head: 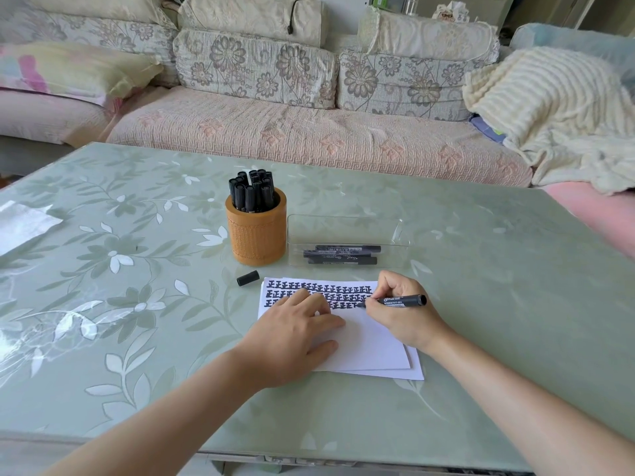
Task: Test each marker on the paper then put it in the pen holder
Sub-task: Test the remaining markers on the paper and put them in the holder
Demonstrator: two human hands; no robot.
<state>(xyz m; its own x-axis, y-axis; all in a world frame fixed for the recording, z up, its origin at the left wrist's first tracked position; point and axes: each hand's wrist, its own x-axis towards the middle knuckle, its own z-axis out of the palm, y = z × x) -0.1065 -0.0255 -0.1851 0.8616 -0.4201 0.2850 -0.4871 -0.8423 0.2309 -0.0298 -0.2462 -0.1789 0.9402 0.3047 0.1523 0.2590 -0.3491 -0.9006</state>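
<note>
Surface (481, 269): green floral top carrying everything I work with; a sofa sits beyond it.
Paper (371, 341): I count two sheets, stacked and slightly fanned. Two full rows of black marks and a part-filled third run across the top sheet.
Left hand (292, 333): flat and spread on the paper, gripping nothing, pinning the stack. If I lift it mid-stroke, I expect the top sheet to slide and the mark to smear.
Right hand (400, 312): clenched round one marker (400, 300) in a writing grip, tip down at the end of the third row. The tip is close to my left fingertips, so a long stroke could ink them.
Holder (256, 231): one orange cylinder, upright, behind the paper to the left. It is packed with capped markers; I count about a dozen caps but cannot fix the number. It looks crowded, so forcing another in could tip it or jam.
Tray (347, 240): one clear tray just right of the holder, with three markers lying in it, untested by my judgement.
Cap (248, 278): one loose black cap on the surface between holder and paper, well away from my right hand. It lies on its side and could roll if nudged; left off, the marker goes into the holder uncapped.
</note>
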